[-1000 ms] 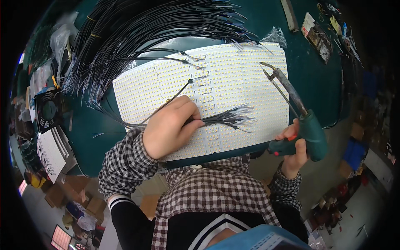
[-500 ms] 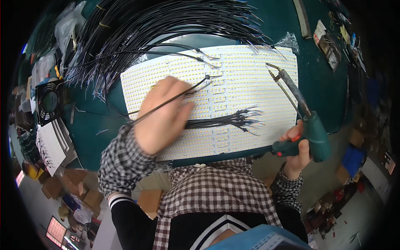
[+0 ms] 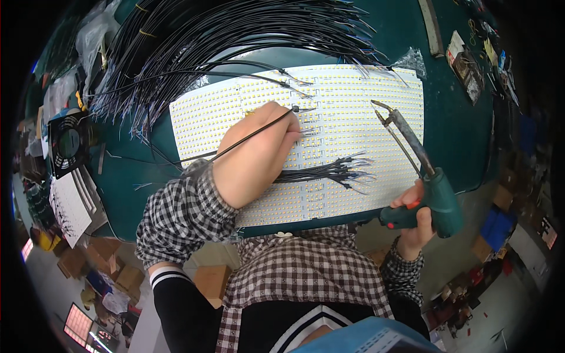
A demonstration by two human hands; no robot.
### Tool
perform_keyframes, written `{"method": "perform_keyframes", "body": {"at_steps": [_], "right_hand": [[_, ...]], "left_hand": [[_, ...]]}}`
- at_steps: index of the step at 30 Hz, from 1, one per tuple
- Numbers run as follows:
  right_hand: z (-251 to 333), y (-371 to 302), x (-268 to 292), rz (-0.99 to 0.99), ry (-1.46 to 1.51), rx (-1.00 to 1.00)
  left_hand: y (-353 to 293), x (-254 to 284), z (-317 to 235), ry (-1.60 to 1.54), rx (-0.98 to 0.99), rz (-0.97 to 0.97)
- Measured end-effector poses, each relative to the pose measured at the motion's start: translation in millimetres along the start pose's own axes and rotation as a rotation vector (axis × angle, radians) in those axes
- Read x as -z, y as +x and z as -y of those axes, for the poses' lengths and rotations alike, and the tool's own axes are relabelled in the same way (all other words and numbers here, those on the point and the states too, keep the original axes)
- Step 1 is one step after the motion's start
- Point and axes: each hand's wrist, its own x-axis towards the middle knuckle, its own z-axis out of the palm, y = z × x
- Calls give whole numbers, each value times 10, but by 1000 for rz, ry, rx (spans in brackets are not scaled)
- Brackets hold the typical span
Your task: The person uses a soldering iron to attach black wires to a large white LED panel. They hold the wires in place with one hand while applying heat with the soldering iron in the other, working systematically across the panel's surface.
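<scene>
My left hand (image 3: 253,147) reaches over the white LED panel sheet (image 3: 388,88), its thumb and fingers pinched on thin wire ends that stick out by the solder pads in the middle column. The rest of that cable is hidden under the hand. Across the back of the hand runs another black cable (image 3: 259,130), its stripped end lying by the pads just above my fingers. My right hand (image 3: 416,220) is wrapped round the handle of a green soldering gun (image 3: 442,203). The gun's metal tip (image 3: 376,104) hovers over the panel's right part, apart from the wires.
A bundle of cut black cables (image 3: 329,173) lies on the panel's lower middle. Beyond the panel, a big heap of black cables (image 3: 235,35) covers the green table (image 3: 453,132). At the left stand a small black fan (image 3: 67,141) and some white sheets (image 3: 73,203).
My left hand has moved right and slightly up to the middle pads, bringing the wire ends there. My right hand has lowered the soldering gun a little, its tip shifting slightly left and nearer me.
</scene>
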Motion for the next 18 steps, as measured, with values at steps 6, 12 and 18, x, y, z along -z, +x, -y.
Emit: {"method": "perform_keyframes", "body": {"at_steps": [6,12,18], "right_hand": [[-2,16,-27,54,-73,28],[3,5,-57,31,-105,13],[75,17,-119,63,-226,-29]], "left_hand": [[103,-98,53,-25,83,-55],[110,-103,-23,-154,99,-76],[194,-219,158,-88,61,-133]]}}
